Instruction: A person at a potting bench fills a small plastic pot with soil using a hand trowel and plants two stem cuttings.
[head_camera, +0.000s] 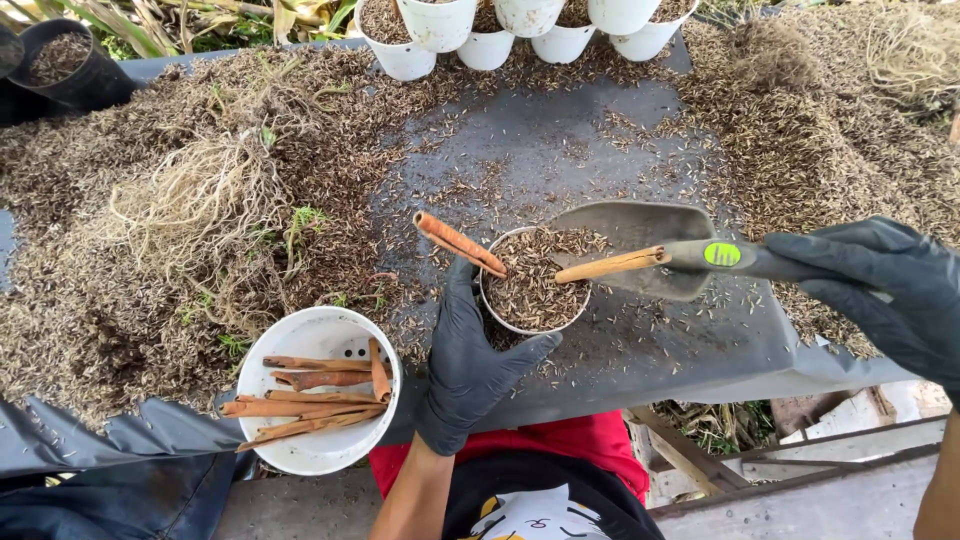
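Black-gloved right hand (880, 290) cut off at frame edge, fingers wrapped round trowel (640, 250) handle plus one cinnamon stick (610, 265) | left hand (470, 350) cups small white pot (530, 280) (near wall hidden), fingers pinching second stick (458, 243) at its rim | pot sits mid-table, chaff-filled | white bowl (320, 330) of sticks beside left wrist.

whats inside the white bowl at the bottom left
The white bowl holds a loose pile of cinnamon sticks, most lying lengthwise, one crossing them. Bare white floor with small holes shows above the pile. What lies under the sticks is covered.
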